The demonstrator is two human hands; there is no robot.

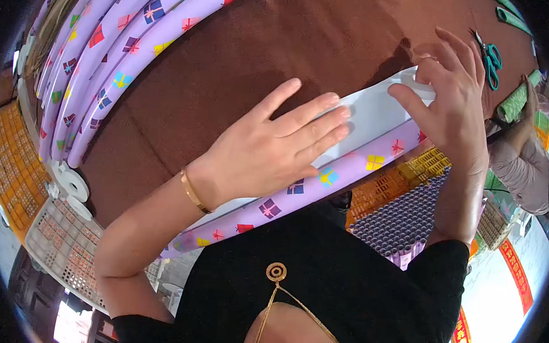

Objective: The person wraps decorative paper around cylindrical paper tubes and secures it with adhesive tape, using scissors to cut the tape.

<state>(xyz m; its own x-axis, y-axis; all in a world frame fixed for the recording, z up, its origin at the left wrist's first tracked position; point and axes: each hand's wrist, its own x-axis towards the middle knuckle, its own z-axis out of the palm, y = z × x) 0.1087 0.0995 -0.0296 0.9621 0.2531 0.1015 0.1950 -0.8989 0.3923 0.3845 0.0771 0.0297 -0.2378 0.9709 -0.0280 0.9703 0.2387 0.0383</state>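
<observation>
My left hand [270, 140], with a gold bracelet on its wrist, lies palm down, fingers spread, over a long strip of paper. The white side of the paper [370, 117] faces up, and along its near edge runs a rolled lilac length of gift-print wrapping paper [298, 188]. At the far right end of the strip, my right hand [449, 87] is bent, its thumb and fingers apart around the curled white end. Whether its fingertips touch the paper there is hard to see.
Several rolls of the lilac wrapping paper [122, 52] lie at upper left on the brown table [185, 98]. Green-handled scissors [491, 62] and green rolls [512, 104] are at right, beside another person's arm [520, 153]. Orange crates [11, 164] and a white basket [66, 241] stand at left.
</observation>
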